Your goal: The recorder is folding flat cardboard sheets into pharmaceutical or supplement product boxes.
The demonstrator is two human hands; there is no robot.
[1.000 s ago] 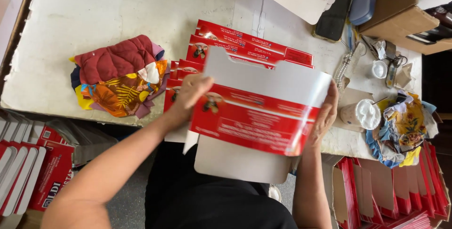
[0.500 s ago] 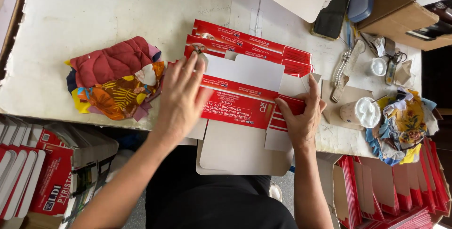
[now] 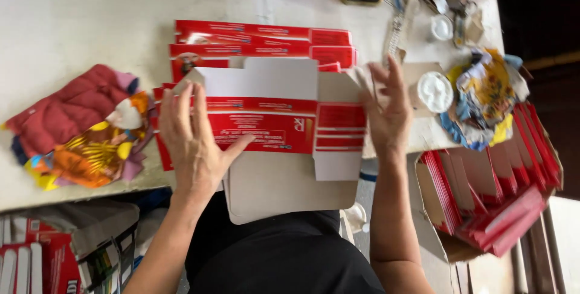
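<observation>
- A flat red-and-white carton blank lies unfolded at the near edge of the pale worktop; its grey inner flap hangs over the edge toward the person's dark-clothed lap.
- The left hand lies flat on the blank's left end, fingers spread and straight, pressing rather than gripping; its grip is fully open and closes on nothing.
- The right hand is at the blank's right end, fingers spread and raised, palm near the white side flaps; its grip is open too, and whether it touches the card cannot be told.
- Behind the blank, a stack of flat red cartons lies in overlapping steps, long red bands with white patches.
- To the left sits a heap of cloth, dark red on top, orange and yellow print below.
- To the right, a white round lid rests beside a bundle of printed rags.
- Below the worktop on the right, an open cardboard box holds more red cartons standing on edge; lower left, more red packs are stacked.
- Half a second ago the blank was held partly folded between both hands; now it is laid out flat, the left hand has shifted to its left end and the right hand has opened.
</observation>
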